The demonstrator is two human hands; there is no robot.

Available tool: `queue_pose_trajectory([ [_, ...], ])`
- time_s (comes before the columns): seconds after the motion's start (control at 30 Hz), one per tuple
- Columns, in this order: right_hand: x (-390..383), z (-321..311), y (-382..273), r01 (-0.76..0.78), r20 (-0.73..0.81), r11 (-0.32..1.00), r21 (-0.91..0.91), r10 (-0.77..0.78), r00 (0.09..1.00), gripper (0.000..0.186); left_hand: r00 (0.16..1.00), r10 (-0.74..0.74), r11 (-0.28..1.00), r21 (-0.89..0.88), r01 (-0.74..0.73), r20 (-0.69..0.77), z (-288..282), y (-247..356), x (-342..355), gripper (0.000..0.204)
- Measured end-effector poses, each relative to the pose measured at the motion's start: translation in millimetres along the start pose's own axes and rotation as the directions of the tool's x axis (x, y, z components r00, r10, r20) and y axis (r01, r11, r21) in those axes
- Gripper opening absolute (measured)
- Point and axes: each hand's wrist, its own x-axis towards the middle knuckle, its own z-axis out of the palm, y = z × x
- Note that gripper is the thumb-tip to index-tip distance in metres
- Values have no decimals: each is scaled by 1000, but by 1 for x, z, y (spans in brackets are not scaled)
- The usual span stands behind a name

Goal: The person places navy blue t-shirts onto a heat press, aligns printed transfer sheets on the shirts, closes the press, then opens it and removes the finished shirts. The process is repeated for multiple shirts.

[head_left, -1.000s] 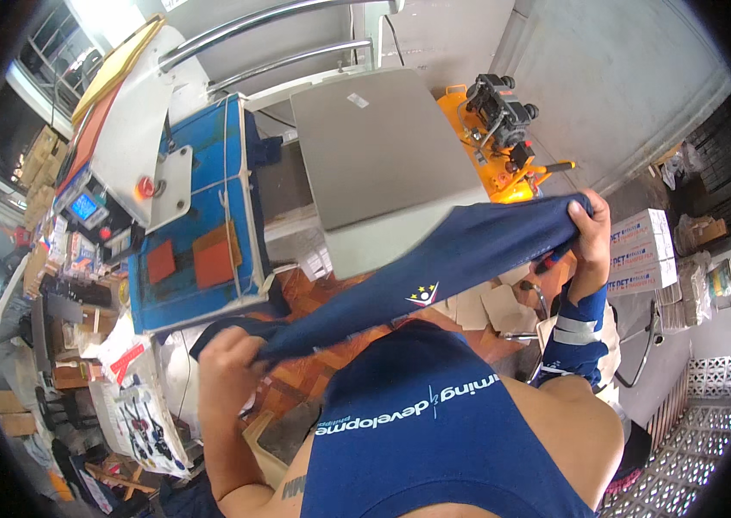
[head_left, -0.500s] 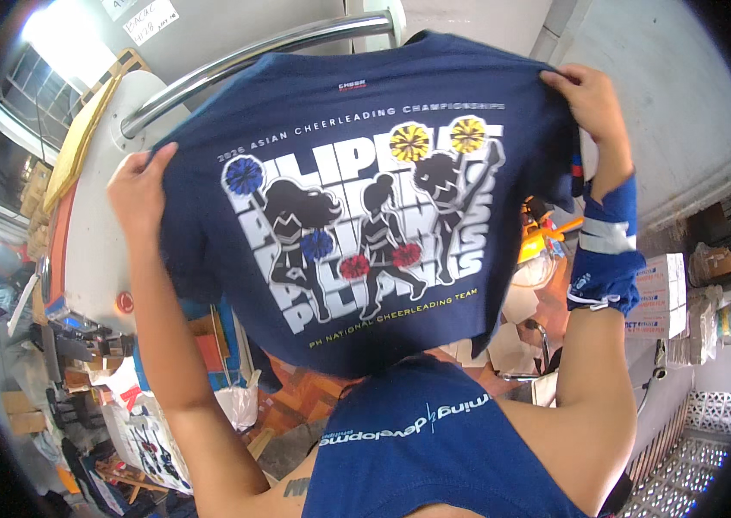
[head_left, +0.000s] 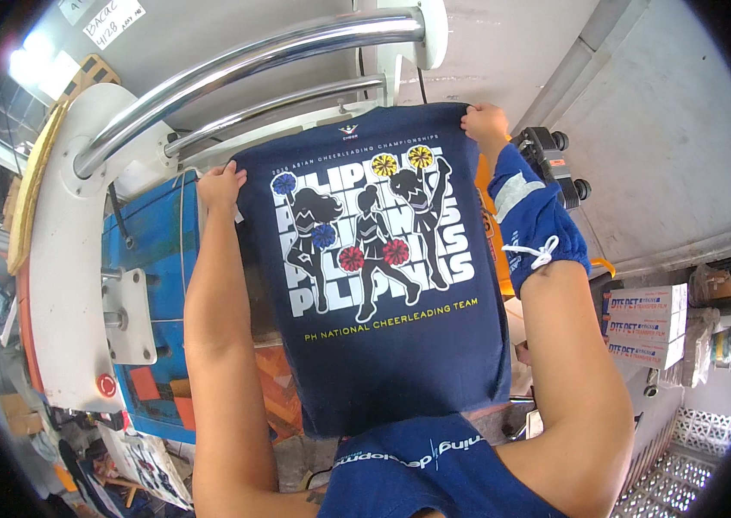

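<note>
A navy t-shirt hangs stretched out between my hands, its printed side toward me. The print shows black cheerleader figures with blue, red and yellow pom-poms over white block lettering. My left hand pinches the shirt near its upper left corner. At the upper right corner, my right hand grips the fabric in closed fingers. Folded or tucked sleeves are hard to make out behind the shirt. A blue and white cloth band with a white drawstring wraps my right forearm.
A machine with chrome rollers stands beyond the shirt, its white side panel at left with a red button. Blue sheeting lies beside it. At right are stacked white boxes and an orange-yellow object behind my arm.
Both hands have lowered and come closer together, bringing the shirt down. It now hangs straighter and longer, and more of the rollers and blue sheeting shows.
</note>
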Motion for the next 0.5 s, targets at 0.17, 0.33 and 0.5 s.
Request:
queue_pose_trajectory([
  [0.17,-95,5,31,407,304,907,-111,-359,882,65,762,437,689,368,-625,478,-14,-42,-79,56],
  [0.33,-276,-59,105,329,379,944,15,-310,872,75,795,279,689,465,-556,538,-84,-108,-247,64],
  [0.5,-403,-121,162,-206,314,977,-62,215,925,65,933,-5,986,156,-55,361,-161,-175,-351,58],
])
